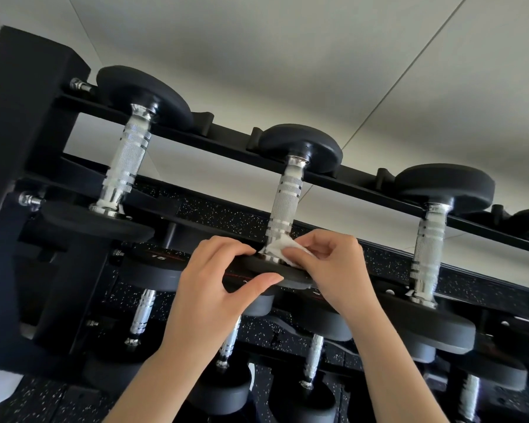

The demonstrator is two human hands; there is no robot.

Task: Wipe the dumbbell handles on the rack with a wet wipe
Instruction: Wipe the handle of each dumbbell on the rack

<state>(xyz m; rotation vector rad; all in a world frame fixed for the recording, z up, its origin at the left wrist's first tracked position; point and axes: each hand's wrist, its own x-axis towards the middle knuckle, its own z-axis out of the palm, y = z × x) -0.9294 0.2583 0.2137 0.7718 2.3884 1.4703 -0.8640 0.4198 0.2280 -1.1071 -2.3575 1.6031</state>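
A black rack (226, 138) carries dumbbells with knurled chrome handles on its top tier. The middle dumbbell's handle (284, 206) runs toward me, and a white wet wipe (280, 250) is bunched round its near end against the black head (266, 271). My right hand (333, 270) pinches the wipe from the right. My left hand (217, 282) grips the rim of that near head, thumb under, fingers on top touching the wipe's edge. The left dumbbell's handle (129, 160) and the right dumbbell's handle (426, 251) are untouched by either hand.
Lower tiers hold several more dumbbells (141, 315), one head marked 15 (158, 257). The rack's thick black upright (19, 178) stands at the left. Speckled black flooring (43, 401) lies below, a pale wall (318, 71) behind.
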